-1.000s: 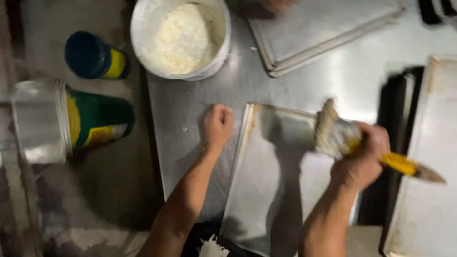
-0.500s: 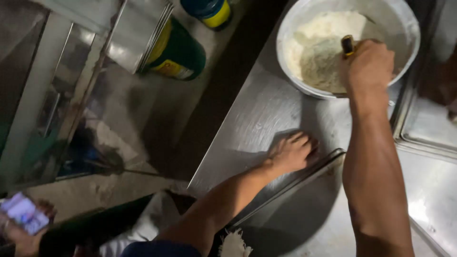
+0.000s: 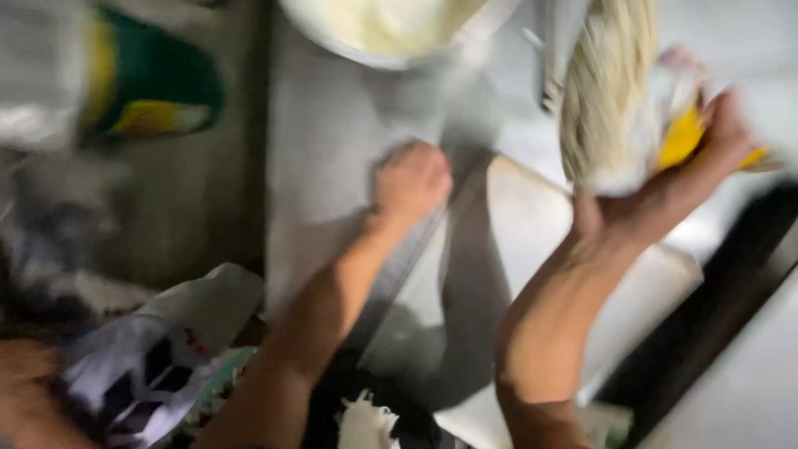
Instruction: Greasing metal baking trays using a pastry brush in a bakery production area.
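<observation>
The picture is blurred by motion. My right hand grips a wide brush with pale bristles and a yellow handle, held up above a metal baking tray. My left hand rests closed on the tray's left edge, on the steel table. A round white bowl of pale, creamy stuff sits just beyond the left hand, at the top edge of view.
A green and yellow can lies to the left, off the table. White crumpled cloth or paper lies at the lower left. A dark gap runs along the tray's right side, with another pale surface beyond it.
My right hand has pulled the brush out of the bowl and back over the tray. The left hand stays on the tray's edge. The view has swung and closed in.
</observation>
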